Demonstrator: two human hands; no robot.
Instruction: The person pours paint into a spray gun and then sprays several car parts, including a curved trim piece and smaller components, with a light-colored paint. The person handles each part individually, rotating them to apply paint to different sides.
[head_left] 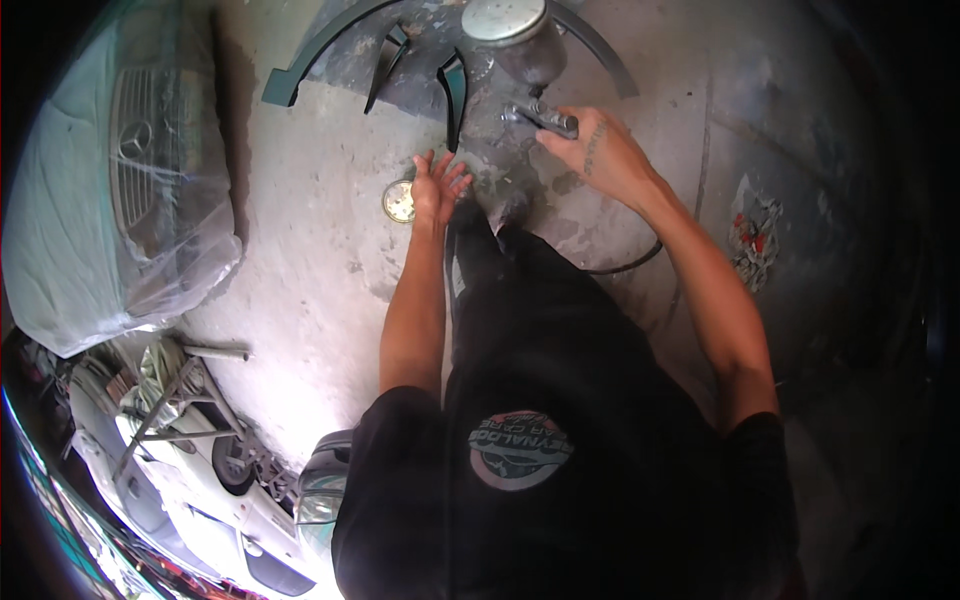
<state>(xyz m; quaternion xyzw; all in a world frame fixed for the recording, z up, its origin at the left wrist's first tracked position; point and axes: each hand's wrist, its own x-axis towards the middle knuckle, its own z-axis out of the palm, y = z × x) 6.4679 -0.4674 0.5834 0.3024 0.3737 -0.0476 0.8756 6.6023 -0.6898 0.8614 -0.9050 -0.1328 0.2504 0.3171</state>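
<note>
My right hand (604,160) is wrapped round the handle of a spray gun (543,119), with a paint cup (530,58) under a pale round lid above it. My left hand (438,190) is held out to the left of my legs, its fingers spread and nothing in it. Just beyond those fingers, a narrow dark trim piece (455,95) points toward me. A second slim trim piece (387,66) is further left. Behind both, a long dark curved strip (335,38) arcs across the far floor and passes behind the cup.
A round open tin or lid (398,201) is on the floor beside my left hand. From behind my right leg a dark hose (630,265) curves out. A plastic-covered car (150,170) stands at left, a white car (215,510) at lower left. Crumpled paper (755,235) lies at right.
</note>
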